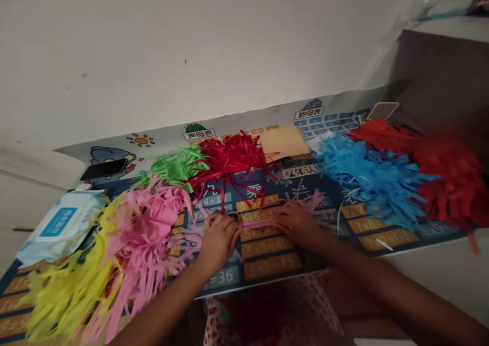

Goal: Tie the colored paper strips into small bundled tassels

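Observation:
A narrow pink-purple paper strip (259,224) stretches between my hands above the printed mat. My left hand (220,239) has its fingers closed round the strip's left end. At the right end, my right hand (300,224) pinches the strip, palm down. Lilac fringe (191,236) spreads out beside my left hand, and more lilac fringe (316,202) sticks out beyond my right hand. A pink fringed paper bundle (153,223) lies to the left of my left hand. Behind both hands sits a dark red fringed bundle (233,157).
Yellow (72,290) and green (178,165) fringe, a wipes pack (63,226) and a phone (104,169) are at left. Tan paper (284,143) lies at the back. Blue (372,175) and red (449,175) fringe are at right. The mat's front edge (263,282) is near me.

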The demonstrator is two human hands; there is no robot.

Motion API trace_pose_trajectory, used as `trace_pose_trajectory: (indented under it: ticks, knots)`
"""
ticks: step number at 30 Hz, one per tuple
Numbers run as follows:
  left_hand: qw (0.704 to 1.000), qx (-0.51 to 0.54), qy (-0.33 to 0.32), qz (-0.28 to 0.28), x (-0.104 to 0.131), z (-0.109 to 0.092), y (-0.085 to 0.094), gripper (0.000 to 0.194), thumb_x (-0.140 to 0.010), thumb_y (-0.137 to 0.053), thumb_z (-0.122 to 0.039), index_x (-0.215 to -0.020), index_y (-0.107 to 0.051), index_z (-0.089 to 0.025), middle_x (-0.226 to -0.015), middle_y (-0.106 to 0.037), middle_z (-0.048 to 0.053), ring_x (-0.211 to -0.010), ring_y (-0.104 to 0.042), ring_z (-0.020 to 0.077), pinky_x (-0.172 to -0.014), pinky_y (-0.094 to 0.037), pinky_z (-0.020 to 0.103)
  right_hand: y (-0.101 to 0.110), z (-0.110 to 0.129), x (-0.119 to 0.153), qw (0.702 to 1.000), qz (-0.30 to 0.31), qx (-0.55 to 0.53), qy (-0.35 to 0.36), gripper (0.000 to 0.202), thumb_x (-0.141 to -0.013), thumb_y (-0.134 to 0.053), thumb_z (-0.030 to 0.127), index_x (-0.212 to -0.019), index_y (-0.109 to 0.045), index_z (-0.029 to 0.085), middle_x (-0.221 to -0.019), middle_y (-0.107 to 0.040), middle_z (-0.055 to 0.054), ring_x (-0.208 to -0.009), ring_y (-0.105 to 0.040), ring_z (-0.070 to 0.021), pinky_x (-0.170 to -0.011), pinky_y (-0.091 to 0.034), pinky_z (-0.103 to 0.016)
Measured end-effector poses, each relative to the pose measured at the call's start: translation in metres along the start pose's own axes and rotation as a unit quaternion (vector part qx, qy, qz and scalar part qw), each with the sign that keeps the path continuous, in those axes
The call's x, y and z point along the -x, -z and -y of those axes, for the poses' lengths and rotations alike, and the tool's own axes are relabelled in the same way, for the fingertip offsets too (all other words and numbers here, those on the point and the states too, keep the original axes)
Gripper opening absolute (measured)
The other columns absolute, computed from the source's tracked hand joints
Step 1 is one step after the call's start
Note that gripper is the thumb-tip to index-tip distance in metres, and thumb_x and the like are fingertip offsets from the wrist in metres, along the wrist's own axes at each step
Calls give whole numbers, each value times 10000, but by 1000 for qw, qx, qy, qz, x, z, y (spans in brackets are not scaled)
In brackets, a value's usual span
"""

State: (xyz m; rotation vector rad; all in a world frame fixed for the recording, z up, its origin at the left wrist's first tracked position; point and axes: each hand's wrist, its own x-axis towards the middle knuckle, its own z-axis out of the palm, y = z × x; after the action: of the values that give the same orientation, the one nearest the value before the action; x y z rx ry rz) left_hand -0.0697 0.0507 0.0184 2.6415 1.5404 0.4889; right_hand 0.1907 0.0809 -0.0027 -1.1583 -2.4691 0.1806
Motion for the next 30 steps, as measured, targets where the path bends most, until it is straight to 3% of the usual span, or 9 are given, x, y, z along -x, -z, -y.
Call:
trace_pose_trajectory:
  ticks: [5, 11, 15, 17, 21, 24, 27, 30]
  knots:
    - [998, 10, 32, 47, -9, 2, 0, 209, -944, -469, -260, -859, -643, -182, -865, -664, 64, -878, -558, 228, -847, -339, 412, 5, 2, -6, 992, 42, -60, -100, 132, -888, -640, 304, -816, -677, 201, -868, -640, -27, -864, -537, -203, -754, -290, -340]
    - [996, 8, 35, 79, -16, 7, -2, 202, -929, -481, -265, -821, -631, -182, -840, -650, 50, -838, -543, 230, -783, -318, 395, 3, 6, -12, 988, 53, -66, -125, 133, -843, -676, 276, -743, -640, 196, -825, -621, -14, -839, -526, -200, -755, -266, -343]
    - [997, 13, 38, 60, -15, 9, -4, 136, -899, -539, -256, -820, -630, -193, -841, -652, 36, -822, -542, 218, -762, -318, 379, 2, 5, -14, 989, 45, -53, -128, 129, -830, -669, 230, -728, -607, 182, -780, -619, -16, -790, -511, -192, -723, -260, -335]
    - [1000, 1, -2, 30, -12, 9, -4, 82, -881, -573, -211, -901, -649, -233, -894, -663, 20, -878, -541, 222, -818, -315, 403, 3, 5, -12, 995, 19, -28, -97, 89, -831, -666, 205, -760, -615, 184, -813, -640, -20, -814, -510, -195, -735, -260, -345]
    - [993, -48, -103, -16, -7, 5, -2, 188, -851, -618, -163, -979, -654, -296, -978, -680, -16, -979, -527, 224, -956, -263, 462, 6, 6, -5, 996, -42, 35, 75, 51, -901, -611, 217, -884, -655, 238, -888, -677, 2, -931, -504, -203, -849, -248, -397]
    - [990, -64, -126, -14, -9, 1, 0, 156, -855, -604, -186, -986, -643, -261, -970, -689, -5, -991, -527, 229, -1001, -239, 488, 5, 6, -6, 982, -30, 100, 160, 109, -941, -542, 193, -937, -650, 208, -895, -669, -11, -937, -504, -201, -864, -267, -411]
    - [990, -67, -126, -16, -16, -1, 2, 104, -877, -578, -207, -944, -642, -253, -874, -684, -4, -975, -541, 226, -1009, -246, 501, 5, 5, -14, 970, 0, 138, 202, 129, -940, -524, 169, -900, -647, 171, -910, -658, -35, -933, -505, -208, -867, -289, -414]
    - [990, -65, -123, -23, -21, -2, 1, 85, -889, -580, -237, -936, -647, -260, -820, -676, -10, -951, -557, 211, -1006, -262, 495, 8, 3, -23, 975, -5, 134, 175, 130, -925, -546, 166, -830, -635, 173, -844, -648, -31, -904, -509, -203, -851, -295, -404]
